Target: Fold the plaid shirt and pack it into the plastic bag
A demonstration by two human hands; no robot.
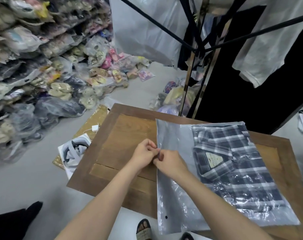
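Observation:
The folded plaid shirt (234, 163), dark blue and white with a beige collar label, lies inside the clear plastic bag (175, 193) on the wooden table (123, 135). The bag lies flat on the table's right half, its open zip edge toward the left. My left hand (143, 153) and my right hand (169, 163) meet at that left edge, about midway along it. Both pinch the zip strip between thumb and fingers. The shirt fills the right part of the bag; the left part holds nothing.
Heaps of bagged goods (34, 66) fill the floor and shelves at left. A white box (72, 151) and a charger (95, 128) lie on a gold sheet beside the table's left edge. A black rack (197, 40) with hanging garments stands behind. A sandalled foot (143, 229) is below.

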